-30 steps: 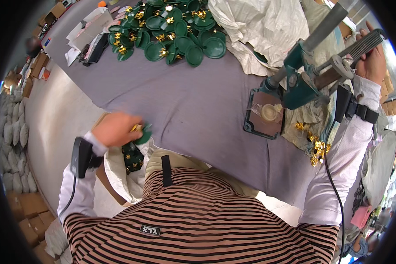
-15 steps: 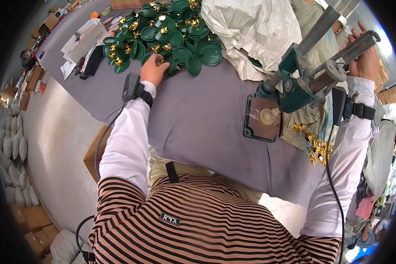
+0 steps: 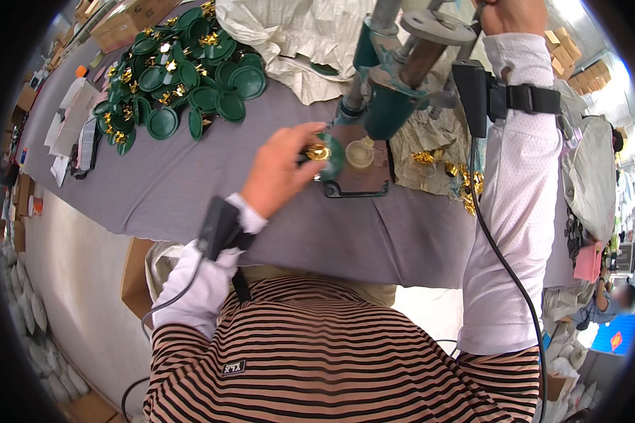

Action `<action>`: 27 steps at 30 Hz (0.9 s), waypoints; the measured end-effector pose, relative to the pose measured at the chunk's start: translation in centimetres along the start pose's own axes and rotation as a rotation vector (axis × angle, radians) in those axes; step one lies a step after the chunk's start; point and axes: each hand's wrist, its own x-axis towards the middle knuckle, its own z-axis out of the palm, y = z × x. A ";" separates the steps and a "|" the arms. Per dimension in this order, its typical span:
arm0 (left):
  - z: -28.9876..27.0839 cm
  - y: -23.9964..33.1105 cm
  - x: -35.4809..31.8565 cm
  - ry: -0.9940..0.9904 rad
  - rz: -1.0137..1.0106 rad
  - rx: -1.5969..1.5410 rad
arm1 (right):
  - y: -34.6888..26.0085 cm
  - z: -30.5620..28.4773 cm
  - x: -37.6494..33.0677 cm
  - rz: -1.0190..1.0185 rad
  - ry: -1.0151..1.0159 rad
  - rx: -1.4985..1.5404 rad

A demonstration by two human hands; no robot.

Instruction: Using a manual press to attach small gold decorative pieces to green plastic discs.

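Observation:
My left hand (image 3: 282, 166) pinches a green disc (image 3: 334, 158) with a shiny gold piece on it. It holds the disc at the left side of the flat base (image 3: 355, 189) of a green hand press (image 3: 395, 106). A round, pale, translucent seat (image 3: 360, 153) sits on that base, just right of the disc. My right hand (image 3: 515, 15) is at the upper edge, closed at the press lever (image 3: 470, 44); some of its fingers are cut off by the frame. At the far left lies a heap of green discs (image 3: 164, 123), many with gold pieces.
Small gold pieces (image 3: 466, 180) lie on a crumpled sack (image 3: 427, 141) right of the press. A white woven sack (image 3: 289, 42) lies behind it. A phone (image 3: 86, 144) and an open white box (image 3: 70, 116) are at the left. A person (image 3: 610, 302) is in the right background.
My left hand has come from the heap toward the press, now with a green disc in its fingers. My right hand has closed at the lever. The view has shifted right.

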 end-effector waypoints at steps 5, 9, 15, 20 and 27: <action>6.8 0.7 3.3 -0.026 -0.025 -0.067 | -0.5 -0.1 -0.6 0.002 -0.045 0.042; 7.9 1.5 4.4 -0.061 -0.058 -0.015 | -2.2 -0.7 -1.4 -0.040 0.026 -0.003; 6.9 0.9 3.6 -0.034 -0.121 -0.031 | -6.3 -2.3 -18.8 -0.259 -0.231 -0.064; 7.2 1.6 3.7 -0.041 -0.075 -0.017 | -4.2 -6.5 -30.1 -0.105 -0.307 -0.450; 7.4 0.9 3.3 0.003 -0.144 -0.047 | -6.9 -3.4 -18.5 -0.295 -0.458 -0.258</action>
